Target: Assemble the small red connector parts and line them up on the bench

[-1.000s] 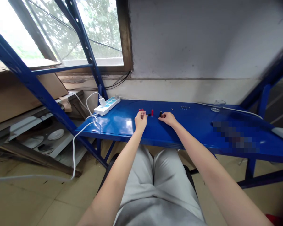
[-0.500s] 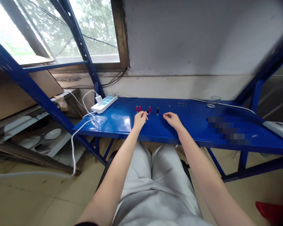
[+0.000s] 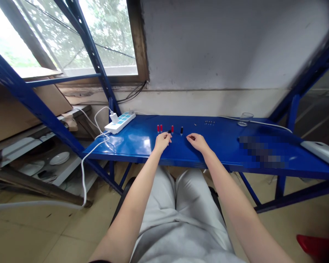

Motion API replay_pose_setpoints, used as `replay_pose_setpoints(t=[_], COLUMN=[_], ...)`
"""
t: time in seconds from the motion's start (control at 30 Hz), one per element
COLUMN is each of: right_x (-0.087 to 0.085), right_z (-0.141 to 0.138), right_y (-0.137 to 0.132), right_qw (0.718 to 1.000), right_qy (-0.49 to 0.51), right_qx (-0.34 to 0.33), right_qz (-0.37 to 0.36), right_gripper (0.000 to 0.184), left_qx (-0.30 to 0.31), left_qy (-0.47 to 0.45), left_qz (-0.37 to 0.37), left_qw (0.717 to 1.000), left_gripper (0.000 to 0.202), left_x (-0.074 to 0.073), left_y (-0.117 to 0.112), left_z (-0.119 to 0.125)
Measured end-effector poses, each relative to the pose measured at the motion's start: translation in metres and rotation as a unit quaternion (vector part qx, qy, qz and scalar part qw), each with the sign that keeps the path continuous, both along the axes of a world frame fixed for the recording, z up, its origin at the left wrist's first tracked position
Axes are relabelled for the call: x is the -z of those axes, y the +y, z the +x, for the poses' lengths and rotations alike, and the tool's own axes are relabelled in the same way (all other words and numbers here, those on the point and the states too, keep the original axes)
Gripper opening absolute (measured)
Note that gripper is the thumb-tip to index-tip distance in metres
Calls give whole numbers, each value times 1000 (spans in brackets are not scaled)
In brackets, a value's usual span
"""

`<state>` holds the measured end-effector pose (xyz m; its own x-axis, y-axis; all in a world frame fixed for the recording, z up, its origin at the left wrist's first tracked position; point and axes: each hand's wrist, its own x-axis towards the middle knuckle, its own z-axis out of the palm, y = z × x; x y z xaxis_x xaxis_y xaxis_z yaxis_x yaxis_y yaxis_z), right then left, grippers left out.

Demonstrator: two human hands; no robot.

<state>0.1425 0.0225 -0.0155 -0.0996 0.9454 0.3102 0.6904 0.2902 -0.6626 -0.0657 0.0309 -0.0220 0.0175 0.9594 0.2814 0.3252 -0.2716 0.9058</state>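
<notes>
I sit at a blue metal table (image 3: 142,144). Two small red pieces (image 3: 159,128) stand upright side by side near its middle, with another red piece (image 3: 172,129) and a black piece (image 3: 181,130) to their right. My left hand (image 3: 162,141) lies on the table just in front of them, fingers curled, its tips touching a small dark piece (image 3: 169,131). My right hand (image 3: 197,141) rests a little right of the black piece, apart from it, thumb and fingers pinched together; whether it holds anything is hidden.
A white power strip (image 3: 119,122) with a plugged charger and white cable sits at the table's back left. A glass (image 3: 245,119), a row of tiny dark parts (image 3: 210,122) and a white device (image 3: 320,151) lie to the right. Blue shelf posts flank the table.
My right hand has drawn back from the black piece, which now stands alone. My left hand has slid slightly back and right. The view has shifted a little.
</notes>
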Motion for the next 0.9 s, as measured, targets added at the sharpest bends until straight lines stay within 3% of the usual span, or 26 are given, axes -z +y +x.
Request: replay_pose_setpoints(t=[0.17,0.3,0.43,0.6,0.7,0.9], right_x=[0,-5,-12,-12,-6,0], right_z=[-3,3,33,89,115,142], right_y=[1,-2,-15,-33,-33,-22], right_qw=[999,989,967,919,908,915], right_qy=[24,40,-39,-155,-188,-165], right_qx=[21,119,231,356,372,369], right_qz=[23,78,101,64,48,14], right_gripper=[22,26,38,56,61,68], left_qx=[-9,-11,-9,-12,-15,-17], left_qy=[-4,-9,-10,-12,-12,-14], left_qz=[-10,-10,-3,-8,-12,-10], left_qw=[1000,1000,1000,1000,1000,1000], left_gripper=[22,22,23,23,22,22], left_x=[1,1,0,-3,-3,-2], left_y=[2,2,-1,-2,0,0], left_z=[0,0,0,1,1,0])
